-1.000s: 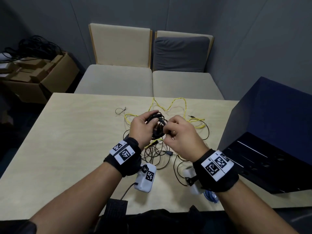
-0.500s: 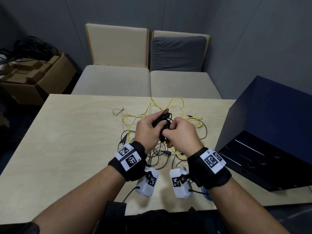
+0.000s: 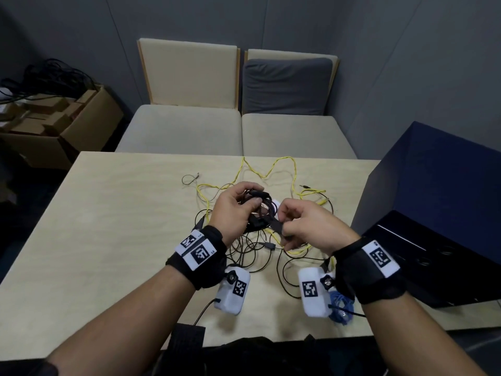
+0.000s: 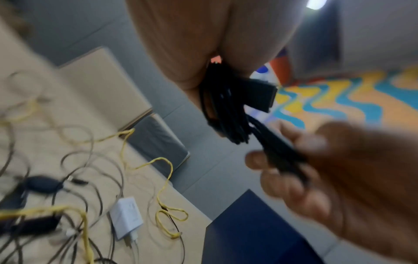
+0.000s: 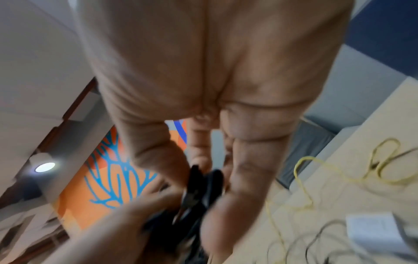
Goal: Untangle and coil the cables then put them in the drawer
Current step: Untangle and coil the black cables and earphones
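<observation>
A coiled black cable (image 3: 261, 203) is held above the table (image 3: 122, 213) by my left hand (image 3: 244, 204), fingers curled round the bundle. My right hand (image 3: 284, 230) pinches a flat black strap (image 3: 275, 225) that runs out of the coil. The left wrist view shows the same coil (image 4: 226, 110) and strap (image 4: 278, 153) in the right hand's fingers (image 4: 291, 185). The right wrist view is blurred; the strap (image 5: 196, 185) sits between thumb and finger. Below lie a loose yellow cable (image 3: 271, 169) and tangled thin black cables (image 3: 254, 253).
A dark blue drawer cabinet (image 3: 433, 202) stands on the table's right side. A white charger (image 4: 126, 218) lies among the cables and a blue cable coil (image 3: 340, 308) near the front edge. Two chairs (image 3: 189, 126) stand behind; a cardboard box (image 3: 67, 131) sits at left.
My hands were pressed together on the coil. The right hand has since drawn back to the right, pulling the black strap out from the bundle; the left still holds the coil.
</observation>
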